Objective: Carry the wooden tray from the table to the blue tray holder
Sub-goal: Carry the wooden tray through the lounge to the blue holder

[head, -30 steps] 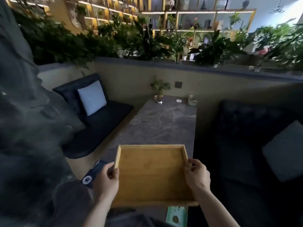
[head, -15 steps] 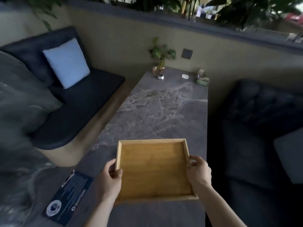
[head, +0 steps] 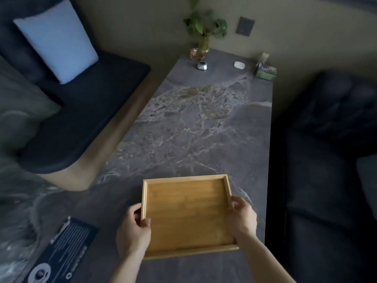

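Note:
The empty wooden tray [head: 187, 215] is square with a raised rim and sits low over the near end of the grey marble table [head: 195, 127]. My left hand [head: 133, 231] grips its left rim, thumb inside the edge. My right hand [head: 241, 217] grips the right rim the same way. I cannot tell whether the tray rests on the table or is just above it. No blue tray holder is in view.
A dark bench seat [head: 81, 111] with a pale blue cushion [head: 57, 39] runs along the left. A dark sofa [head: 326, 160] stands on the right. A plant in a vase [head: 202, 37], a small white object [head: 239, 64] and a green box [head: 266, 72] sit at the table's far end. A dark printed card [head: 63, 254] lies near left.
The view has tipped downward, away from the shelves and plants, onto the table. Both hands keep their grip on the tray, which looks farther from me and lower over the tabletop.

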`<action>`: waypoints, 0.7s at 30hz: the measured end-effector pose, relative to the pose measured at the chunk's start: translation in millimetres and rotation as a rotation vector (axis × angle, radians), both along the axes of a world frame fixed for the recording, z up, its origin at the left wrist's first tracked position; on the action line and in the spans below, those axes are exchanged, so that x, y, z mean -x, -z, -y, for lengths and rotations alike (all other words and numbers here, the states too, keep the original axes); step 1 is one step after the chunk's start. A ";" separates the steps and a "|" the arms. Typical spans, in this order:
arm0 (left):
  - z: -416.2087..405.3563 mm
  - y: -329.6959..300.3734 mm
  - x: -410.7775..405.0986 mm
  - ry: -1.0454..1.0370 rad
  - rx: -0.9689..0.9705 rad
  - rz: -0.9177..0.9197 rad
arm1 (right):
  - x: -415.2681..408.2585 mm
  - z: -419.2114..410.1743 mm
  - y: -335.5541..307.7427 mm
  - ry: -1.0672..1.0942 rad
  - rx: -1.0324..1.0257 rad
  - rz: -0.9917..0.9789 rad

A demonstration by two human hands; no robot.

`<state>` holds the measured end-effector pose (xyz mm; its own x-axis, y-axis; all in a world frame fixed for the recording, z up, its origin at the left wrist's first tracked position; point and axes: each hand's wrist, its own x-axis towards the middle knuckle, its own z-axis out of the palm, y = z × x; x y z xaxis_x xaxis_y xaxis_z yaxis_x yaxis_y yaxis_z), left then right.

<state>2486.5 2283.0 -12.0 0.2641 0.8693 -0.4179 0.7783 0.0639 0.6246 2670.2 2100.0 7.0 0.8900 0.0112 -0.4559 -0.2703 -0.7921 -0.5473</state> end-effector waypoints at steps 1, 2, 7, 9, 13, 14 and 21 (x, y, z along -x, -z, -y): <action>1.7 1.4 -1.1 0.005 0.002 -0.013 | -1.4 0.1 2.2 -0.005 0.007 -0.005; 2.6 2.7 -2.0 0.009 0.002 -0.020 | -3.0 0.2 4.2 -0.007 0.013 -0.007; -2.6 6.3 -4.6 0.048 0.012 -0.067 | -5.4 5.2 14.4 -0.009 0.041 -0.010; -4.5 7.6 -6.0 0.057 0.027 -0.095 | -5.2 9.2 18.7 0.017 0.023 -0.032; -0.8 11.2 -11.2 0.071 0.057 -0.183 | -8.1 11.9 24.9 -0.007 0.054 -0.131; 1.7 12.5 -12.9 0.084 0.044 -0.211 | -8.9 11.2 26.0 -0.032 0.065 -0.147; 3.3 9.9 -8.5 0.055 0.081 -0.167 | -9.0 16.6 27.8 -0.061 0.017 -0.116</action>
